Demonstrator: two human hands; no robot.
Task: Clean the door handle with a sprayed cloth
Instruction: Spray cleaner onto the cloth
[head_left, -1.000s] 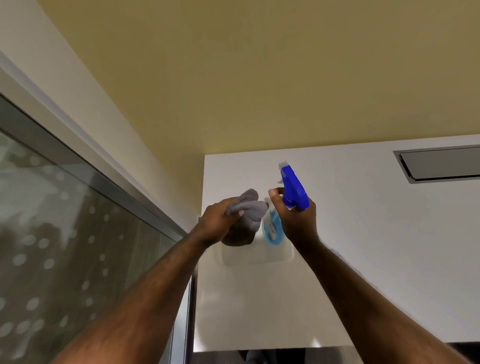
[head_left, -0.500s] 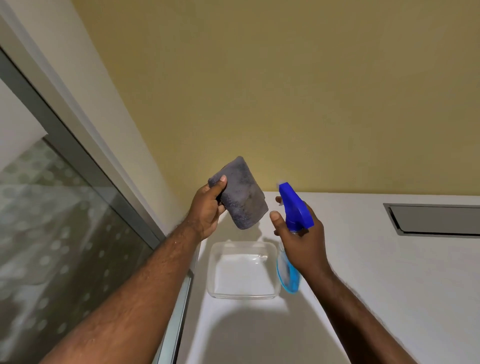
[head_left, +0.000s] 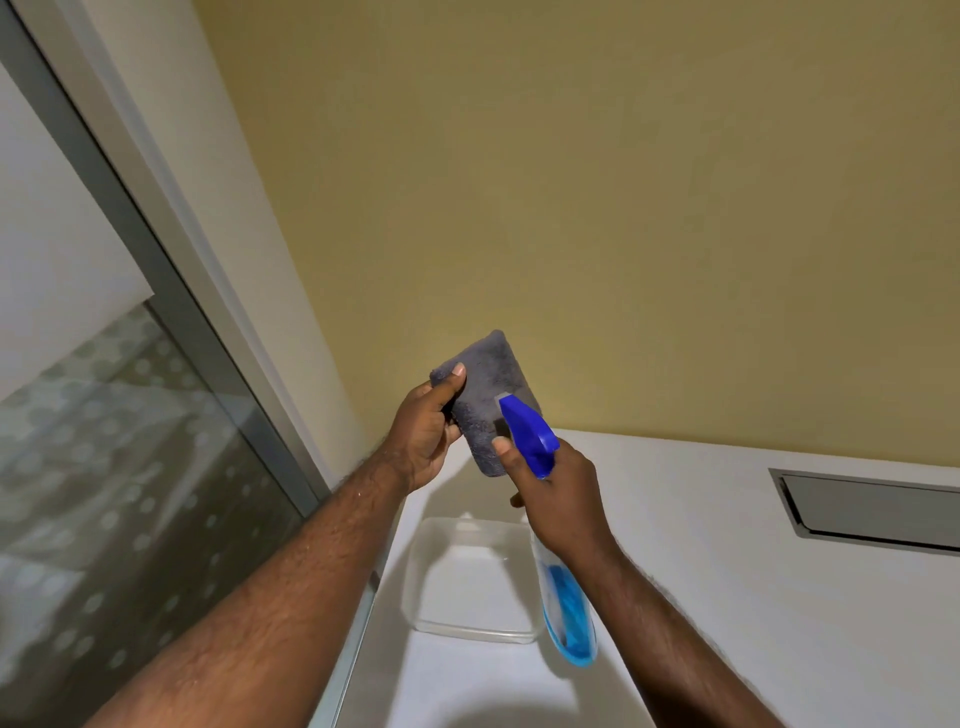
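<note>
We look down along two bare forearms raised in front of a yellow wall (head_left: 597, 208). Our left hand (head_left: 423, 436) pinches a folded grey cloth (head_left: 488, 400), thumb on its front face, holding it upright. Our right hand (head_left: 558, 493) is wrapped around the neck of a spray bottle (head_left: 569, 608), whose blue trigger head (head_left: 527, 434) points at the cloth from just beside it. The two hands are close together but not touching. Below them, a clear plastic container (head_left: 467, 587) sits on a white counter (head_left: 727, 545). A glass panel (head_left: 104, 493) in a grey frame stands at left. We cannot see any door handle.
</note>
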